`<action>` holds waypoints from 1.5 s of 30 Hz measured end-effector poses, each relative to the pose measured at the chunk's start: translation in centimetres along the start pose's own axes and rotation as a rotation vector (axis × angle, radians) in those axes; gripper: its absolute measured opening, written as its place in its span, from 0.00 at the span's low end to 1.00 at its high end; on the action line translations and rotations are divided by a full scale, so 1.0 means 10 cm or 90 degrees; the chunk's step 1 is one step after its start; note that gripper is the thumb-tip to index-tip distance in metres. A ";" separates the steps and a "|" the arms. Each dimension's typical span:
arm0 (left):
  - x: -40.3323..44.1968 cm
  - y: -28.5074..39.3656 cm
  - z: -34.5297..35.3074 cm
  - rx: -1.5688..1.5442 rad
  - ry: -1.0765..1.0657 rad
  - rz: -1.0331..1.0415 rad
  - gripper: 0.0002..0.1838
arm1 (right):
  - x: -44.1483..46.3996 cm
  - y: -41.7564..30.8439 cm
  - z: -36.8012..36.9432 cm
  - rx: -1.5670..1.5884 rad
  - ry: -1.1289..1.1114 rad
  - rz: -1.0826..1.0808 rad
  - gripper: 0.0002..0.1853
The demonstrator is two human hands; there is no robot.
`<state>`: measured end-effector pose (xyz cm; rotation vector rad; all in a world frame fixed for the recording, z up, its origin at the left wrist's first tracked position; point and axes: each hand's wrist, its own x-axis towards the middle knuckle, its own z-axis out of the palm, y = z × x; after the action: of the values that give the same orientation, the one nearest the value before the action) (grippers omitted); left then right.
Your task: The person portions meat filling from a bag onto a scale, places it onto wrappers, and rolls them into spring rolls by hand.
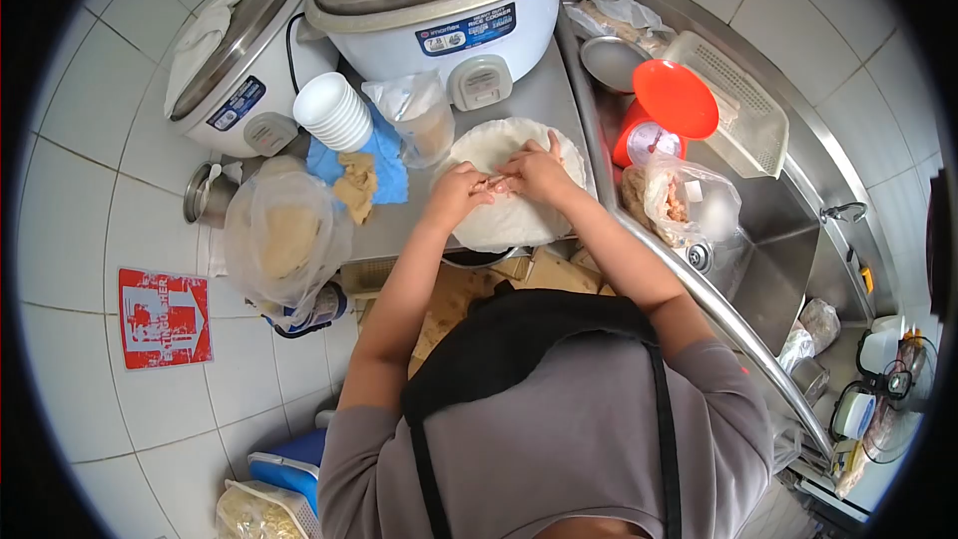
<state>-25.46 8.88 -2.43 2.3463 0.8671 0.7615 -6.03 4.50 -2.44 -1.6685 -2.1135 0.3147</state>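
A round white sheet or wrapper (509, 225) lies on the steel counter below the large rice cooker. Some pinkish filling (499, 186) sits near its middle, between my two hands. My left hand (461, 192) has its fingers bent together at the filling's left side. From the right, my right hand (536, 170) reaches over the sheet, its fingers partly spread and its fingertips at the filling. Whatever lies under the fingertips is too small to make out.
Two rice cookers (439, 15) stand behind. White bowls (332, 112), a blue cloth (384, 162) and a plastic bag (414, 118) are left of the sheet. The right-hand sink holds a red scale (654, 140), a bag of filling (679, 202) and a basket (763, 145).
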 end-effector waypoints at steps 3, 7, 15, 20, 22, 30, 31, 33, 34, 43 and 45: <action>-0.05 -0.11 0.02 -0.013 -0.031 -0.015 0.14 | 0.05 -0.13 0.10 -0.014 -0.026 -0.023 0.13; -0.06 -0.14 -0.01 -0.022 -0.026 -0.018 0.14 | 0.05 -0.20 0.08 -0.047 -0.028 -0.058 0.15; -0.17 -0.24 -0.09 0.004 -0.009 0.040 0.19 | -0.03 -0.01 -0.13 -0.025 -0.046 -0.072 0.18; -0.20 -0.16 -0.19 -0.027 -0.025 -0.007 0.18 | -0.02 0.03 -0.02 -0.021 -0.020 -0.029 0.18; -0.25 -0.19 -0.22 -0.028 -0.005 0.038 0.17 | -0.02 0.01 -0.03 -0.019 0.015 -0.010 0.18; -0.31 -0.22 -0.26 -0.027 -0.029 -0.017 0.17 | 0.09 -0.21 0.16 -0.050 -0.004 -0.038 0.20; -0.32 -0.23 -0.25 -0.026 -0.027 -0.015 0.19 | 0.09 -0.22 0.14 -0.065 -0.017 -0.024 0.21; -0.33 -0.23 -0.23 -0.040 -0.015 -0.044 0.24 | 0.03 -0.20 0.04 -0.049 0.006 -0.038 0.25; -0.35 -0.17 -0.25 -0.053 -0.005 -0.077 0.28 | -0.01 -0.17 -0.03 -0.041 0.017 -0.046 0.27; 0.03 0.21 0.28 0.084 0.021 0.063 0.35 | -0.26 0.22 -0.19 -0.135 0.003 0.061 0.21; 0.13 0.25 0.41 0.076 0.008 0.091 0.32 | -0.27 0.22 -0.17 -0.122 0.017 0.049 0.16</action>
<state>-20.93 7.05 -3.35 2.5339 0.7762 0.8023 -2.88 2.25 -2.41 -1.8537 -2.1207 0.1146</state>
